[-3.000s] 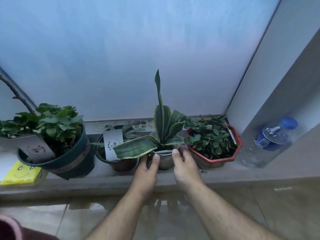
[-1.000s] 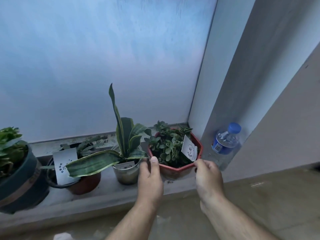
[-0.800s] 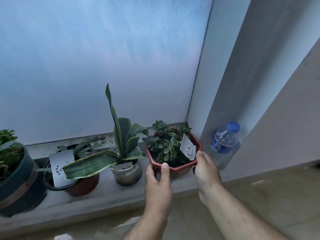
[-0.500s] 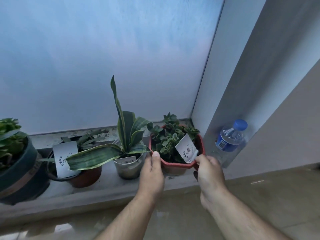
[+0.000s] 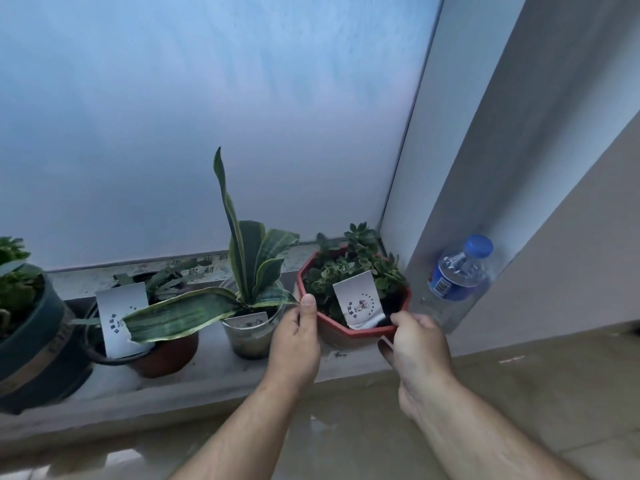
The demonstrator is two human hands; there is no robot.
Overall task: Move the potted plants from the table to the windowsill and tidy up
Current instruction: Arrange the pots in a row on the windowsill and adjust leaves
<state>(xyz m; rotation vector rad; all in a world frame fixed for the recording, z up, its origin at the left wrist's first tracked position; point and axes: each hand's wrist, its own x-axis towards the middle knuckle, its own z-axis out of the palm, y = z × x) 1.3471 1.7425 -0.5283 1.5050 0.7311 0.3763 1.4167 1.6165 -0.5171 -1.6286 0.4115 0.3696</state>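
Red pot (image 5: 360,332), on the sill (image 5: 207,386) by the corner: we grip its rim with left hand (image 5: 294,344) and right hand (image 5: 417,344), having turned its tag (image 5: 358,303) frontward, tidying nearly done.

Four potted plants were lined up on the windowsill (image 5: 214,370): a dark green pot (image 5: 33,344) at the left edge, a brown pot (image 5: 162,353) with a white tag, and a metal pot (image 5: 250,336) with a tall striped snake plant. At the right end, a red octagonal pot (image 5: 349,332) of small succulents, a white card stuck in it, was gripped at its rim by the left hand (image 5: 294,344) and the right hand (image 5: 417,344).
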